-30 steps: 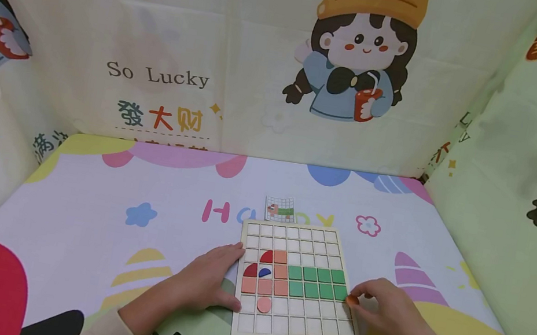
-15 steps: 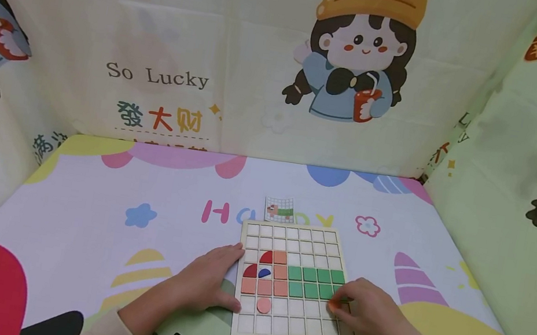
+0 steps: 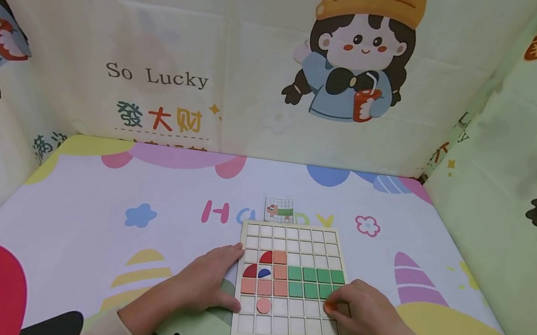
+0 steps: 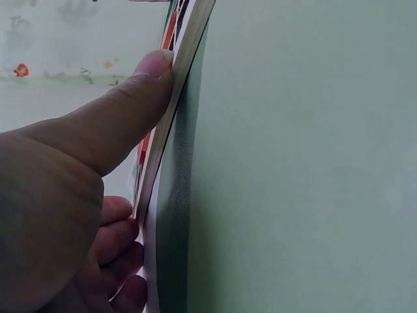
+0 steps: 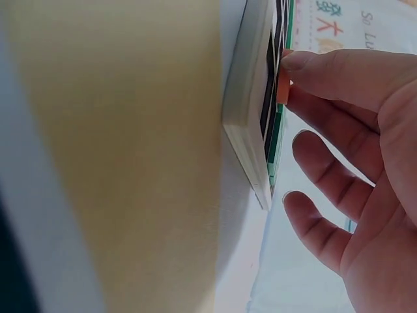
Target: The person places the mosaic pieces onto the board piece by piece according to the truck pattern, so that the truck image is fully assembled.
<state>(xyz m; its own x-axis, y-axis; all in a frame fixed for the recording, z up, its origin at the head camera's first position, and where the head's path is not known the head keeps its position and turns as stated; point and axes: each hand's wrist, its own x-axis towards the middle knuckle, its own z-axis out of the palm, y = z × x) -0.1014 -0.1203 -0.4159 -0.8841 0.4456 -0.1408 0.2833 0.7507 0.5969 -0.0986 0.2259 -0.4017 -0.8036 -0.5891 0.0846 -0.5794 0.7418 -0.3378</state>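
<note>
My right hand (image 3: 365, 314) pinches a small orange tile (image 5: 283, 88) between thumb and fingers, close over the lower right part of a wooden grid board (image 3: 276, 333). In the right wrist view its other fingers are spread apart beside the board's edge. My left hand (image 3: 209, 278) rests along the board's left edge, thumb (image 4: 156, 65) against the rim and fingers at the side. On the board lie green square tiles (image 3: 309, 275), salmon squares (image 3: 264, 287), a pink round tile (image 3: 264, 305), red quarter-circle tiles (image 3: 267, 257) and a blue half-circle (image 3: 264, 273).
A small picture card (image 3: 280, 210) with a gridded, coloured pattern lies just behind the board. The tabletop cloth (image 3: 181, 189) is printed with bright shapes. Cartoon-printed fabric (image 3: 254, 60) closes in the back and both sides.
My right hand has moved left from the board's right edge to over its lower right squares, carrying the orange tile. The left hand and the board have stayed put.
</note>
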